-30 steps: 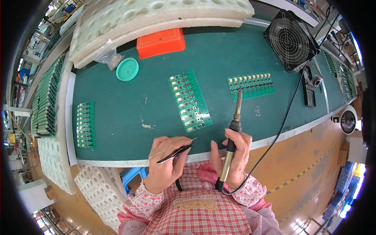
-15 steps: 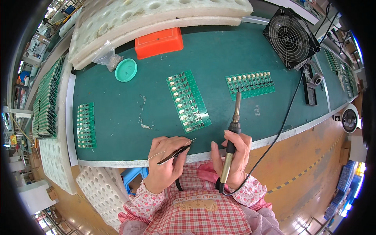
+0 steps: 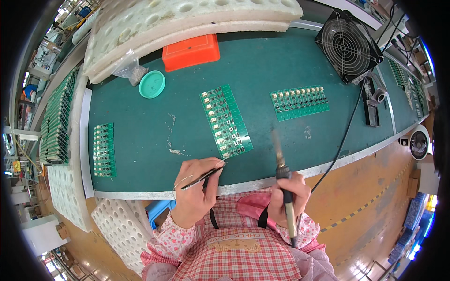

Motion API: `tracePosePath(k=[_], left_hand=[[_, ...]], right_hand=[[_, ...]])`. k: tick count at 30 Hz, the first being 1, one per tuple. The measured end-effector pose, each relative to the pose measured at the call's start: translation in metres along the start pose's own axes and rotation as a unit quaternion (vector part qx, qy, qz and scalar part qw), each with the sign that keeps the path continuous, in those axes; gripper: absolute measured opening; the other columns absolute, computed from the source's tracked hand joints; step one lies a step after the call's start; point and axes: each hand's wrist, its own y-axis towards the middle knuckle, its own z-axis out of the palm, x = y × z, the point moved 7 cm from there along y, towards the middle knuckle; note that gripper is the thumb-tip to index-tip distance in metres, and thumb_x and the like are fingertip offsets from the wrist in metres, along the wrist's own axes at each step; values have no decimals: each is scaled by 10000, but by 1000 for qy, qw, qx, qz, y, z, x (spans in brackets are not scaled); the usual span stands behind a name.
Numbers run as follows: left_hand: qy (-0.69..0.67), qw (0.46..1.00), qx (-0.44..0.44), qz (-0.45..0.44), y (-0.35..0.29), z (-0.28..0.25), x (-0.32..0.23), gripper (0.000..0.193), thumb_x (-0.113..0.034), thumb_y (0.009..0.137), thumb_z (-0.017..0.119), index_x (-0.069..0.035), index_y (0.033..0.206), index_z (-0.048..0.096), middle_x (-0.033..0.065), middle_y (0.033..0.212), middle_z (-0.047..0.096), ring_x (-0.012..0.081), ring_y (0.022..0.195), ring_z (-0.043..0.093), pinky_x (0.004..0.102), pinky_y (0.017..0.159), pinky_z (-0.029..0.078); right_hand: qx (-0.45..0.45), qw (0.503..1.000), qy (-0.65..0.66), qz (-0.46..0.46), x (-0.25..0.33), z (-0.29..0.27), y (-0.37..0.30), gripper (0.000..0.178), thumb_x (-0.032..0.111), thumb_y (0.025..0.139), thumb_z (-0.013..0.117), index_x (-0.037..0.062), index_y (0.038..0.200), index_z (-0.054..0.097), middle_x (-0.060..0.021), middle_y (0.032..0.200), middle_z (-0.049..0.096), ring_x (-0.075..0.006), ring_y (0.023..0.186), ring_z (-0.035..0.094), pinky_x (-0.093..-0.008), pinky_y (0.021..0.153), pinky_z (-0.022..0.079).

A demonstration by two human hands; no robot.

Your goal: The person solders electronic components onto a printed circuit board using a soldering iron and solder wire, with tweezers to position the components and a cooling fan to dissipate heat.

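My left hand (image 3: 191, 201) is closed on black tweezers (image 3: 200, 180), with a thin solder wire (image 3: 180, 183) looping out behind the fingers. Its fingertips are at the near end of the middle green circuit board (image 3: 227, 121), which carries rows of white and black parts; whether they touch it I cannot tell. In my right hand (image 3: 300, 193) is a soldering iron (image 3: 283, 172), its blurred tip pointing up and away, clear of the boards. Beyond that tip lies a second circuit board (image 3: 300, 103). A third, narrower board (image 3: 103, 150) rests at the far left of the mat.
Along the back are white foam trays (image 3: 187, 23), an orange-red bin (image 3: 191, 52), a green lid (image 3: 152, 84) and a plastic bag (image 3: 133, 70). A black fan (image 3: 348, 46) and an iron stand (image 3: 372, 100) stand at right. Stacked boards (image 3: 58, 122) line the left; the iron's cord (image 3: 344, 145) crosses the mat.
The soldering iron has drawn back toward me from the right-hand board, and my right hand has turned. My left hand has shifted slightly left, its fingertips closer to the middle board's near end.
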Motion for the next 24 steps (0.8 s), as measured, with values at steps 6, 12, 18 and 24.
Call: tracePosePath(k=[6, 12, 18, 24], left_hand=[[0, 1000, -3, -1, 4, 3, 4, 192, 82, 831, 667, -9, 1000, 667, 113, 979, 713, 273, 869, 660, 340, 773, 506], [16, 1000, -5, 11, 4, 5, 2, 231, 62, 821, 691, -29, 1032, 663, 90, 991, 713, 263, 868, 667, 345, 770, 498], [23, 1000, -1, 12, 5, 6, 3, 245, 62, 820, 694, -38, 1040, 658, 89, 991, 714, 259, 863, 669, 345, 774, 497], [27, 999, -4, 20, 5, 6, 2, 292, 66, 799, 714, -55, 1056, 644, 75, 999, 713, 255, 838, 672, 350, 775, 492]], right_hand=[[36, 995, 94, -22, 1, 8, -2, 222, 68, 848, 690, 9, 1027, 574, -67, 627, 587, -212, 474, 545, -338, 450, 442], [56, 994, 83, -43, 5, 20, 5, 252, -30, 755, 700, 17, 979, 594, -54, 594, 572, -202, 454, 538, -315, 431, 428], [54, 994, 82, -41, 3, 21, 4, 262, -43, 726, 706, 20, 960, 607, -51, 588, 567, -204, 459, 554, -311, 438, 441], [59, 994, 86, -43, 3, 22, 6, 262, -49, 733, 701, 17, 966, 603, -51, 583, 561, -201, 448, 542, -316, 428, 426]])
